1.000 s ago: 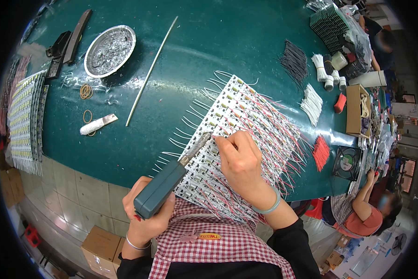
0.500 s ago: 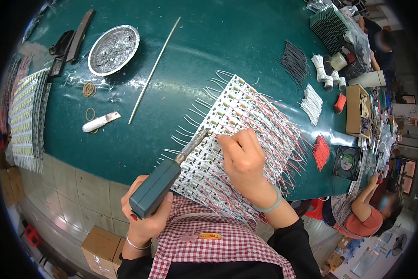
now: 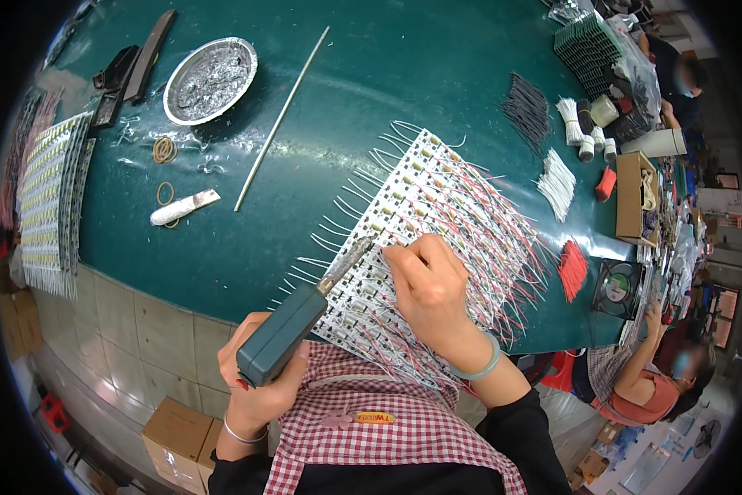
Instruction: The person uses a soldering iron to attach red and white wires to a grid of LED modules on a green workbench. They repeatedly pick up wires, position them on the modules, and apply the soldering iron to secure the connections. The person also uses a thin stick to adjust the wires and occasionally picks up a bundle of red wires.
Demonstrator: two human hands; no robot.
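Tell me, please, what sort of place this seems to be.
Probably an electronics assembly workshop: the left hand holds what looks like a soldering iron at a panel of wired circuit boards, and separate piles of black wires, white wires and red wires lie on the green table.

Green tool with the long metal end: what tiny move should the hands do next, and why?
Maybe ease the green tool's metal tip gently toward the spot where the right hand is pinching. The left hand grips the handle, and the tip points there, over the wired white circuit boards. I can't tell whether it already touches.
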